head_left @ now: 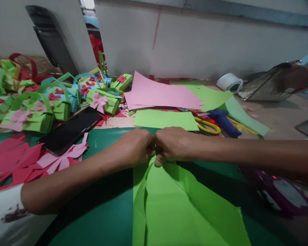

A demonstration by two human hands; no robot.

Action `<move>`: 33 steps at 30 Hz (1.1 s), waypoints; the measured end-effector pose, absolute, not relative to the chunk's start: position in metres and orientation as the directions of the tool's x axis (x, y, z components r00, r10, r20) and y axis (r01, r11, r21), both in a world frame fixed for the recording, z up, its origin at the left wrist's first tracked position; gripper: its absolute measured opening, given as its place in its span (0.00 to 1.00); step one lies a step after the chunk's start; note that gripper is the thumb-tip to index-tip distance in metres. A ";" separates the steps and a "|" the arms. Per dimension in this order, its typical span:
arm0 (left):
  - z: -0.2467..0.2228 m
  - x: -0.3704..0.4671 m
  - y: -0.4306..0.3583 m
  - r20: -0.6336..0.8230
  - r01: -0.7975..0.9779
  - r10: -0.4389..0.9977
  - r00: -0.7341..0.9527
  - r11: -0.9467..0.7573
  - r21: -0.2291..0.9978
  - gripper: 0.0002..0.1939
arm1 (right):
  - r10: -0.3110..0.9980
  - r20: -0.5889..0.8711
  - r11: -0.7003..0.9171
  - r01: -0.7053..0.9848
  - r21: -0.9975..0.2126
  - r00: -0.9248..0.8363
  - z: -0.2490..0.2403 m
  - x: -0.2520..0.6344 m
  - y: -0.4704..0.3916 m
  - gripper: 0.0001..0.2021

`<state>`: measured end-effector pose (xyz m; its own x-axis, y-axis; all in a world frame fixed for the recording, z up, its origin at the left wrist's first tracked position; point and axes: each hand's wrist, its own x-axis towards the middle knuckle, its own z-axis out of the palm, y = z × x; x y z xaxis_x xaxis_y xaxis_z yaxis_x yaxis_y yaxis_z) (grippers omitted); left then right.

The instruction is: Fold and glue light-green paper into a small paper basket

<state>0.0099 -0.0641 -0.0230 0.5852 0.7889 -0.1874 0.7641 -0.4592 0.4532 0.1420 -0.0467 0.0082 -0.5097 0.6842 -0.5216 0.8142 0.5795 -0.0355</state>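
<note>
A large light green paper sheet [174,205], creased and partly folded, lies over the dark green mat [102,205] and reaches the bottom of the view. At its gathered far end my left hand [138,147] is closed on the paper from the left. Against it, knuckles touching, my right hand [170,145] also grips the paper, thumb pointing down. The paper's edges spread out below both hands. Just beyond them lies a flat light green strip [166,119]. The fingertips are mostly hidden.
Paper baskets [30,118], a black phone [72,130] and red paper flowers [12,157] are at left. Pink sheets [161,94] lie behind the hands. Yellow-handled scissors [207,127] and a blue glue gun [224,121] are at right, with a purple object [284,191] nearer.
</note>
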 end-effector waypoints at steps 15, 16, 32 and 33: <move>-0.026 -0.007 -0.072 -0.102 0.687 0.758 0.645 -0.515 0.513 0.09 | 0.657 -0.498 0.631 0.774 -0.049 -0.567 0.007 0.148 -0.053 0.09; -0.027 -0.008 -0.074 -0.097 0.689 0.764 0.638 -0.511 0.514 0.08 | 0.657 -0.495 0.632 0.774 -0.049 -0.568 0.007 0.149 -0.055 0.07; -0.016 -0.012 -0.088 -0.168 0.707 0.757 0.632 -0.474 0.525 0.17 | 0.730 -0.418 0.563 0.823 -0.080 -0.540 0.011 0.156 -0.067 0.06; -0.014 -0.011 -0.089 -0.182 0.710 0.749 0.637 -0.478 0.517 0.19 | 0.731 -0.414 0.563 0.822 -0.082 -0.542 0.011 0.156 -0.068 0.06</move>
<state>-0.0111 -0.0888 -0.0143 0.6369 0.7491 -0.1820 0.7102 -0.4783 0.5166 0.1563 -0.0678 0.0107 -0.5420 0.7315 -0.4137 0.8223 0.5631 -0.0819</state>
